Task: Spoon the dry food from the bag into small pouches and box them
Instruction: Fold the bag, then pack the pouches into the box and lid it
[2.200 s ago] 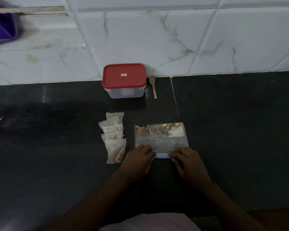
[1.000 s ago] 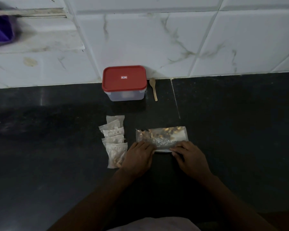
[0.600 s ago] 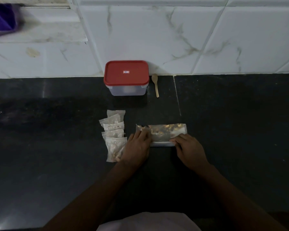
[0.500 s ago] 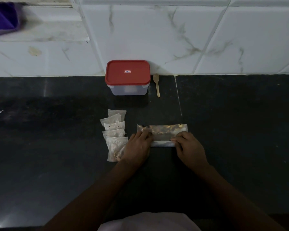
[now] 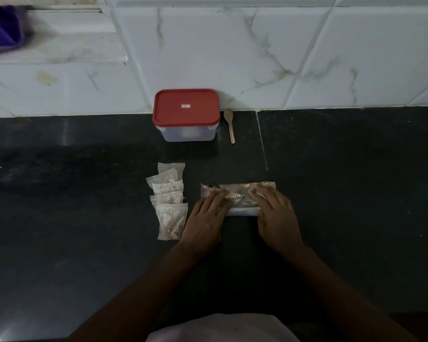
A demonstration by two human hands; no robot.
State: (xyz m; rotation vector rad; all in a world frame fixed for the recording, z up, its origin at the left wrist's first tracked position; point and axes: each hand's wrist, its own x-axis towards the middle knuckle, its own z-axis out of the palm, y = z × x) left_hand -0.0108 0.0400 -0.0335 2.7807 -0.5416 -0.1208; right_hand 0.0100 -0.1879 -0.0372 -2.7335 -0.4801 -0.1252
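Note:
A clear bag of dry food [image 5: 237, 197] lies rolled up into a narrow strip on the dark counter [image 5: 344, 193]. My left hand [image 5: 205, 223] presses flat on its left end with straight fingers. My right hand [image 5: 276, 218] presses flat on its right end. Several small filled pouches [image 5: 169, 201] lie in an overlapping column just left of my left hand. A plastic box with a red lid [image 5: 186, 114], closed, stands at the back against the tiled wall. A small wooden spoon [image 5: 229, 124] lies right of the box.
White marble-look tiles [image 5: 257, 50] form the wall behind the counter. A purple cloth [image 5: 0, 28] hangs at the top left. A seam [image 5: 262, 144] runs through the counter right of the spoon.
The bag has been rolled away from me from a wide flat sheet into a narrow strip. Both hands moved forward with it and now lie flat on top.

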